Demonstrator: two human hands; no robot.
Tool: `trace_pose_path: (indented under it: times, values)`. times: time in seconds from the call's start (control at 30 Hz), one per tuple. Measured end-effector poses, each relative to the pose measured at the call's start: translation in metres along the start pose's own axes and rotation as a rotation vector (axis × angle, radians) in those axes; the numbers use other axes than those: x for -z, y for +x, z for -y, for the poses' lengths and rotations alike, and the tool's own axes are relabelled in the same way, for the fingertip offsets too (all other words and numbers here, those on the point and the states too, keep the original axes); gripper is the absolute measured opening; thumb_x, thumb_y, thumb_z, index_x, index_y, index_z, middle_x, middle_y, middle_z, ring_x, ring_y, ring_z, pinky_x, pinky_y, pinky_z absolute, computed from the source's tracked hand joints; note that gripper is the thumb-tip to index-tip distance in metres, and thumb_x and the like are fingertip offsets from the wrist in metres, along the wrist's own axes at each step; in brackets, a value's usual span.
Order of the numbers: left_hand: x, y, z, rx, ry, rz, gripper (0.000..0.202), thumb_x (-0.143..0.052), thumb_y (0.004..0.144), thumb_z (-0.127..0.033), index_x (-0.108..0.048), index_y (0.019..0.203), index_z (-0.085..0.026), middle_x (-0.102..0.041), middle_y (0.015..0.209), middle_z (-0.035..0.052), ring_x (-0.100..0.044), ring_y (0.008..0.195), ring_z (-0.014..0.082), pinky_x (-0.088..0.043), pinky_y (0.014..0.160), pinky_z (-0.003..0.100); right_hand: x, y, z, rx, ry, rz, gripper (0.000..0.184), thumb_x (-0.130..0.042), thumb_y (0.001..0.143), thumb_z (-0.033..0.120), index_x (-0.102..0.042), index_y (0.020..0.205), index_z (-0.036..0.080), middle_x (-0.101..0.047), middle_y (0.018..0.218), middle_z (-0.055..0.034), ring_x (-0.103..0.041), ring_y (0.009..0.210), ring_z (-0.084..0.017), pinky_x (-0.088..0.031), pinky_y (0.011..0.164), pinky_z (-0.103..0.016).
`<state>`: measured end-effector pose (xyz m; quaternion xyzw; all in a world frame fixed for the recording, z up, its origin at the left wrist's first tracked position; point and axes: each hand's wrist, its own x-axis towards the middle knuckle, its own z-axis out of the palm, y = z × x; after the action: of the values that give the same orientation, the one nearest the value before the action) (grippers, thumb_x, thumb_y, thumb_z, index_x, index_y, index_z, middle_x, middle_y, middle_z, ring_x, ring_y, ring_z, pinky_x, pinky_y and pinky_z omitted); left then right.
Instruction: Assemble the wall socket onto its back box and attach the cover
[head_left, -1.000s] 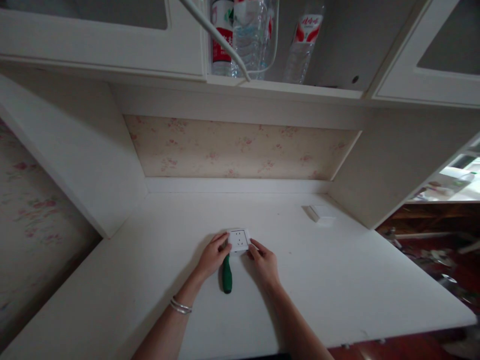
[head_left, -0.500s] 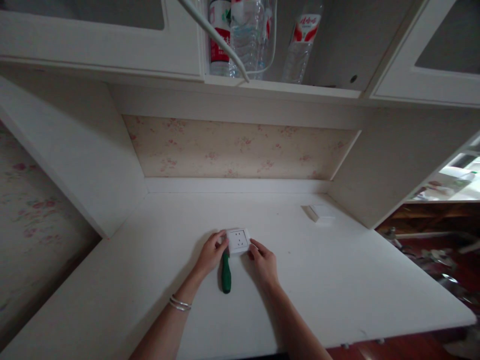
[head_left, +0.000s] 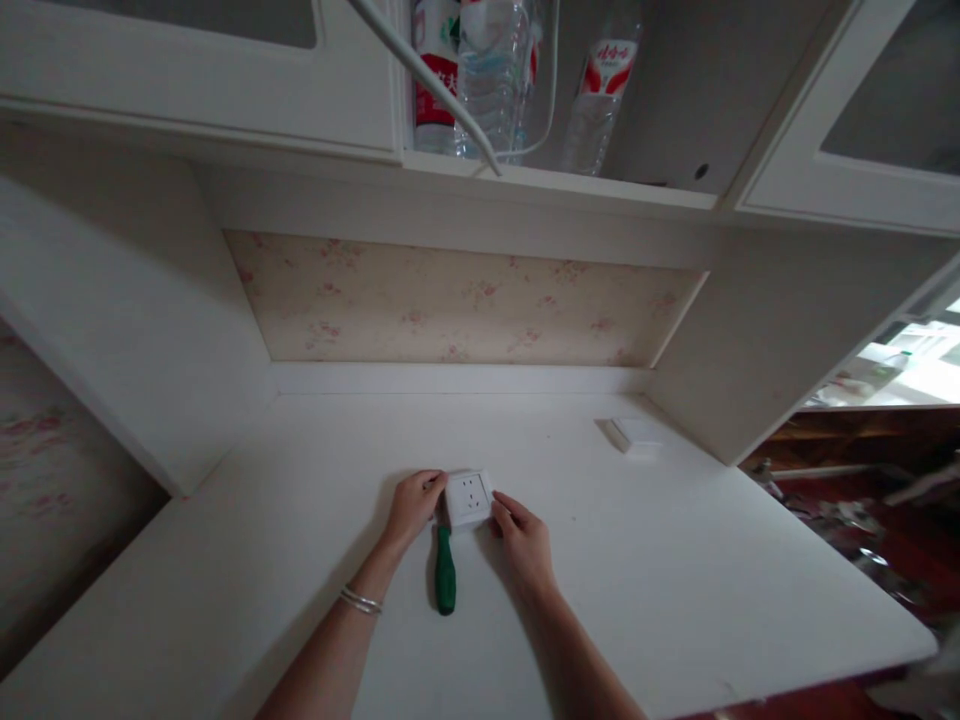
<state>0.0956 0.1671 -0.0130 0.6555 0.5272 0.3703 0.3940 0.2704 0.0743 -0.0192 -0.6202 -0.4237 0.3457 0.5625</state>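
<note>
A white wall socket [head_left: 468, 498] with a five-hole face sits between my two hands on the white desktop. At its upper left edge, my left hand [head_left: 414, 508], a bangle on its wrist, has thumb and fingers closed. From the other side, my right hand [head_left: 525, 540] pinches the right edge between thumb and fingers. Just below the socket's left side lies a screwdriver [head_left: 445, 575], its green handle pointing toward me. Its shaft is mostly hidden beside or under the socket.
A small white block-shaped piece [head_left: 636, 434] lies at the back right of the desktop [head_left: 315, 450]. Overhead, an open cabinet shelf holds plastic bottles [head_left: 600, 90], and a white cable [head_left: 427, 75] hangs across its edge. Side panels flank the desktop.
My left thumb has shifted off the socket's face toward its edge. The socket is turned slightly. The whole view has tilted a little.
</note>
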Motion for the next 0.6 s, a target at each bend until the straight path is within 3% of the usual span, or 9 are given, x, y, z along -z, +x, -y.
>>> trace_pose_path:
  times: [0.3, 0.6]
  values:
    - [-0.0004, -0.0027, -0.0026, -0.054, 0.027, -0.037, 0.035, -0.051, 0.084, -0.042, -0.072, 0.097, -0.017, -0.072, 0.095, 0.0082, -0.067, 0.081, 0.0214, -0.052, 0.068, 0.029, -0.0006, -0.0027, 0.0055, 0.074, -0.057, 0.005, 0.048, -0.054, 0.081, 0.053, -0.071, 0.104, 0.015, -0.070, 0.084, -0.0075, -0.057, 0.060, -0.019, -0.047, 0.059, -0.029]
    - [0.0000, -0.0010, -0.0001, -0.053, 0.054, -0.038, 0.036, -0.051, 0.085, -0.043, -0.073, 0.095, -0.016, -0.074, 0.087, 0.0080, -0.069, 0.076, 0.0217, -0.053, 0.064, 0.029, -0.0015, -0.0017, 0.0035, 0.099, -0.064, 0.001, 0.047, -0.054, 0.082, 0.052, -0.071, 0.103, 0.014, -0.071, 0.091, -0.0091, -0.058, 0.062, -0.018, -0.048, 0.061, -0.029]
